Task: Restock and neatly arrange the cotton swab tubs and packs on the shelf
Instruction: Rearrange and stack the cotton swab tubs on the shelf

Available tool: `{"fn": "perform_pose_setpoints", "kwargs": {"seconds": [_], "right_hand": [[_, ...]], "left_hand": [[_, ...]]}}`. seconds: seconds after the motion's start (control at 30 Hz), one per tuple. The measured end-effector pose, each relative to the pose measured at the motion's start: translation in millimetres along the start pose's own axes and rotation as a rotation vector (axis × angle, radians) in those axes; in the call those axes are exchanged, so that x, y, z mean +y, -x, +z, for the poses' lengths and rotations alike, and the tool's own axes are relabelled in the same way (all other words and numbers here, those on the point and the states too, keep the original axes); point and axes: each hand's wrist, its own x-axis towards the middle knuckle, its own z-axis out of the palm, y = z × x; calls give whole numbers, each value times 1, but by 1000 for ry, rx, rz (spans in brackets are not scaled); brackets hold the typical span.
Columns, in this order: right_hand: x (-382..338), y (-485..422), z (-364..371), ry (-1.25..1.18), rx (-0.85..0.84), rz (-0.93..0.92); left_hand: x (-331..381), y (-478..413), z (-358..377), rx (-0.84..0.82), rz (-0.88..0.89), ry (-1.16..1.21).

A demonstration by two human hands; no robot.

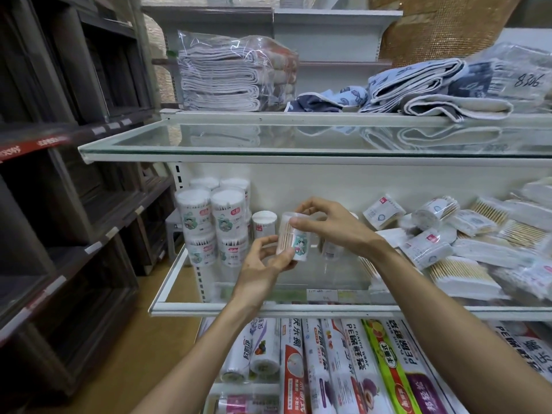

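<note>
- Already stacked two high at the left end of the shelf (268, 309) are the tubs (213, 222), with a single tub (264, 224) just beside them.
- Your left hand (263, 261) curls round the base of a clear tub (294, 239), held above the shelf's open middle.
- Your right hand (325, 222) pinches its lid end, fingers bent.
- You look mid-placement; next, stand it upright beside the single tub.
- Rightward, the packs (448, 243) lie jumbled and need straightening.

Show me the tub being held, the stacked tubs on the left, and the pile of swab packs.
Held tub (299, 245): head view, on its cartoon label.
Stacked tubs (223, 224): head view, on a front upper tub's label.
Pile of swab packs (427, 248): head view, on a wrapped pack near its left edge.
</note>
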Motion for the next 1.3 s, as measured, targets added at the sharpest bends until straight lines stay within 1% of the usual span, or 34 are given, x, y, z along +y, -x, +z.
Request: {"fn": "perform_pose_setpoints", "kwargs": {"seconds": [0.17,0.23,0.3,0.37,0.5,0.57,0.63,0.73,0.87,1.07,1.13,1.2,1.27,1.3], "right_hand": [[-8,9,5,-141,-113,-61],[-14,11,15,-207,-157,-88],[-20,10,30,-234,-178,-110],[-28,8,51,-213,-191,-111],[-42,1,99,-174,-171,-110],[-47,1,121,-99,-129,-126],[-52,2,139,12,-77,-164],[-55,2,162,113,-18,-243],[-51,-5,180,147,-26,-216],[-44,-9,187,188,-15,-237],[-45,-9,185,202,-30,-224],[-47,-7,177,202,1,-219],[-52,-2,160,168,101,-250],[-51,-1,151,156,176,-281]], "left_hand": [[-3,9,-21,11,91,-40],[-4,16,-32,26,105,3],[-5,23,-45,78,100,36],[-6,28,-62,169,104,8],[-2,35,-101,379,76,-165],[1,37,-118,446,102,-192],[5,37,-132,488,111,-165],[5,35,-144,495,83,-166],[2,32,-152,452,32,-208],[-5,23,-160,414,16,-282],[-5,23,-158,464,95,-299],[3,24,-153,605,272,-309],[15,27,-146,695,444,-298],[22,28,-141,697,507,-274]]}}
